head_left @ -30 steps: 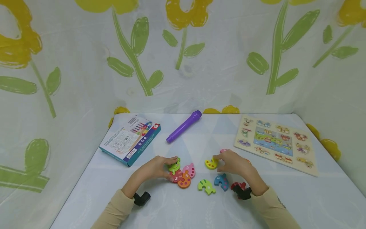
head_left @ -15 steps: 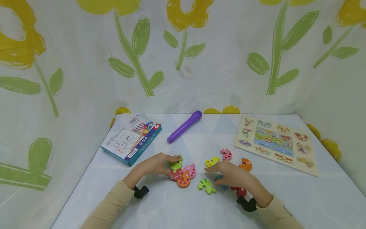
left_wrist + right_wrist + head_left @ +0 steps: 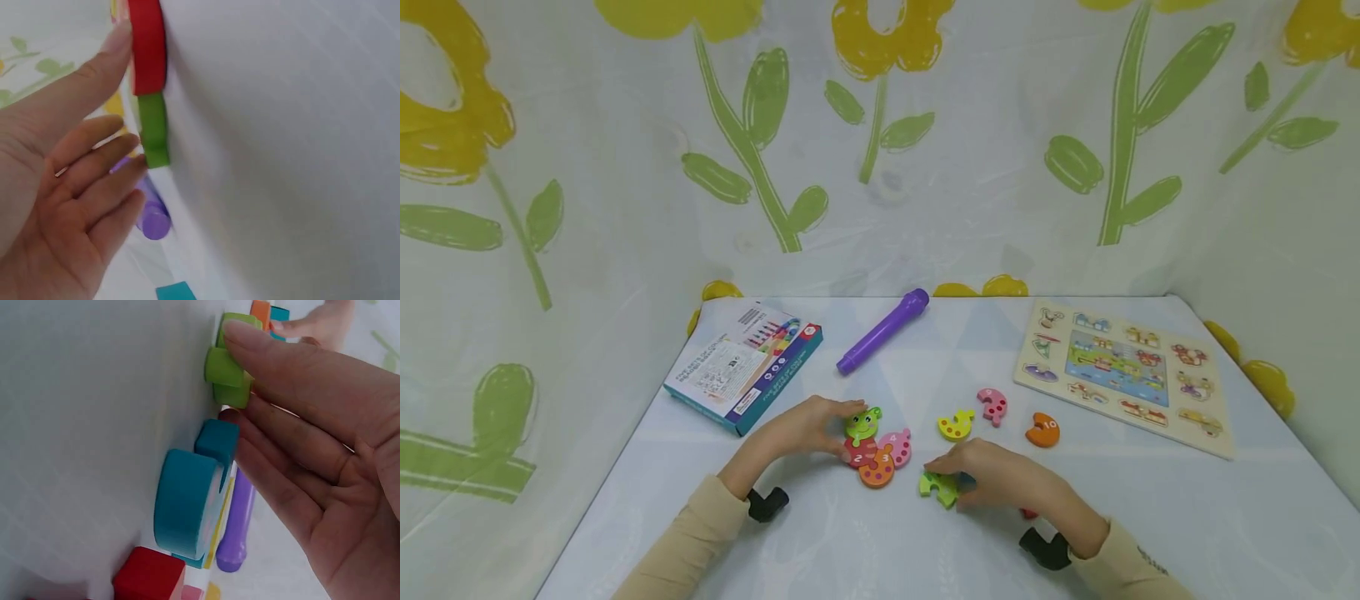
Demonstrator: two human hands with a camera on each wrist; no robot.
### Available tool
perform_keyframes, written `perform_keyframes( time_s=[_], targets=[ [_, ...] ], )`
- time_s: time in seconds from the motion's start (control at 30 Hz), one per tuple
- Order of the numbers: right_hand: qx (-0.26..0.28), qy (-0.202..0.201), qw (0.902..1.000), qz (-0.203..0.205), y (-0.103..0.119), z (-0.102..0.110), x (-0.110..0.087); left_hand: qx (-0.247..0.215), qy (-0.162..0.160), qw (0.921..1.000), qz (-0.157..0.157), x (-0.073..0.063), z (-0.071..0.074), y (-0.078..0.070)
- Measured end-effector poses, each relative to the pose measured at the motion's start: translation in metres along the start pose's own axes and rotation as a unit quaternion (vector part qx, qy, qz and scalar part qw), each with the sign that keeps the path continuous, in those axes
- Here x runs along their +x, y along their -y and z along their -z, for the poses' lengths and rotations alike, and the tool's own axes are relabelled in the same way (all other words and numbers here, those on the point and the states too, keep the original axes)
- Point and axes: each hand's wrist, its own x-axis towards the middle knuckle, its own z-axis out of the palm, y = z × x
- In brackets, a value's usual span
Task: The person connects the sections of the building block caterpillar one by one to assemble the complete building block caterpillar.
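Observation:
My left hand (image 3: 808,429) rests at the joined caterpillar puzzle. Its thumb lies against the red piece marked 2 (image 3: 860,452), and its fingertips reach the green smiling head (image 3: 862,423). An orange piece (image 3: 877,471) and a pink piece (image 3: 896,446) join on to the right. With thumb and fingers, my right hand (image 3: 1003,475) pinches a light green puzzle piece (image 3: 231,369) lying on the table. Close beside it in the right wrist view are a blue piece (image 3: 184,506) and a red piece (image 3: 149,575), mostly hidden under the hand in the head view.
Loose yellow (image 3: 956,426), pink (image 3: 993,406) and orange (image 3: 1042,431) pieces lie beyond my right hand. Farther back are a flat box (image 3: 741,367), a purple stick (image 3: 883,332) and a wooden picture board (image 3: 1123,375). Flower-printed cloth (image 3: 962,167) hangs behind the table.
My right hand has left the yellow piece and come nearer, over the blue piece, to the light green one, which it now grips. The left hand has stayed at the joined pieces.

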Motion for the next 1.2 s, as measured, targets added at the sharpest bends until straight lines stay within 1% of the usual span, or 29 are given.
perform_keyframes(
  time_s=[0.13,0.27,0.5,0.6,0.77,0.87,1.03,1.2],
  targets=[
    [-0.010,-0.002,0.9999,0.000,0.000,-0.001,0.000,0.009,0.005,0.9999,0.014,-0.001,0.000,-0.005],
    [-0.010,-0.004,0.9999,0.008,-0.001,-0.002,0.000,0.011,0.007,0.9995,0.030,-0.001,-0.002,-0.009],
    [-0.005,-0.022,0.9993,0.029,-0.005,0.000,-0.001,0.004,-0.009,0.9990,0.044,-0.002,-0.006,-0.010],
    [-0.006,-0.037,0.9988,0.032,-0.006,0.002,0.000,-0.002,-0.014,0.9986,0.050,-0.003,-0.008,-0.010],
    [-0.031,-0.078,0.9962,0.021,-0.004,0.007,0.002,-0.007,-0.014,0.9984,0.053,-0.002,-0.008,-0.011],
    [-0.032,-0.099,0.9944,0.021,0.000,0.010,0.005,-0.006,-0.012,0.9983,0.056,-0.002,-0.007,-0.011],
    [-0.026,-0.117,0.9926,0.023,0.006,0.016,0.012,-0.001,-0.011,0.9981,0.061,-0.002,-0.007,-0.010],
    [-0.015,-0.127,0.9917,0.011,0.012,0.022,0.019,0.001,-0.013,0.9981,0.060,-0.002,-0.007,-0.010]
  ],
)
